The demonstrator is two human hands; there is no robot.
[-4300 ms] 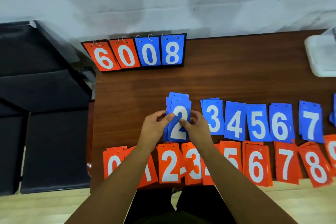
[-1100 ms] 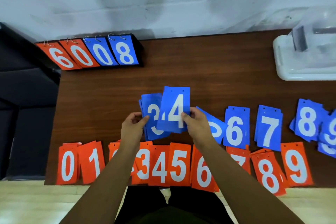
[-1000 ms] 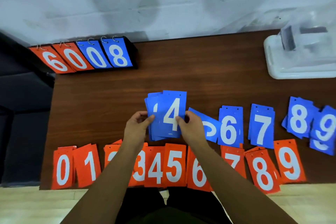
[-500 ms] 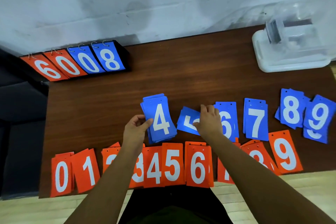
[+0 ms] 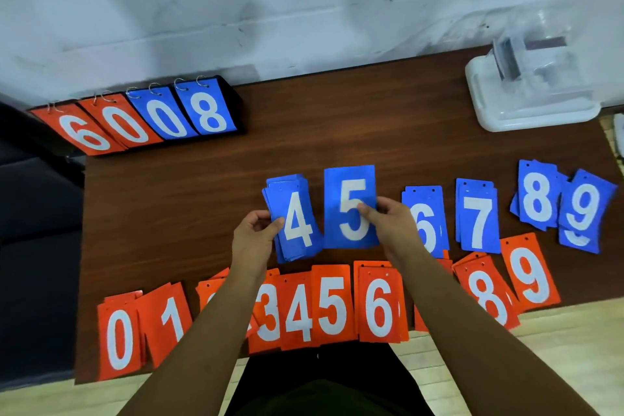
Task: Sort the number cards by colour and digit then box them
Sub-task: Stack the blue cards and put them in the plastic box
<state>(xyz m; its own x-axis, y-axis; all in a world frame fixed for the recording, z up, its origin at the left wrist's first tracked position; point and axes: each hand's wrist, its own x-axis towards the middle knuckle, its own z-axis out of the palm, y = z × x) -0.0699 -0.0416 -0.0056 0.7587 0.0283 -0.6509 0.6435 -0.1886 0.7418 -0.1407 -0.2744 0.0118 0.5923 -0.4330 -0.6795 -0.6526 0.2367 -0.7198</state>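
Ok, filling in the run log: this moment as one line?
left hand: holds blue 4 stack | right hand: pinches blue 5 card

Left hand [image 5: 254, 240] grips the blue 4 stack [image 5: 293, 219]; right hand [image 5: 391, 223] pinches the blue 5 [image 5: 351, 209] just right of it, orange row [image 5: 331, 307] below.

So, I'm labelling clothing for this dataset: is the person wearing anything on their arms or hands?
No. The left hand and right hand are bare: no gloves, and no rings, watch or bracelet that I can see. The left forearm and right forearm are uncovered to the frame edge, with no sleeve showing.
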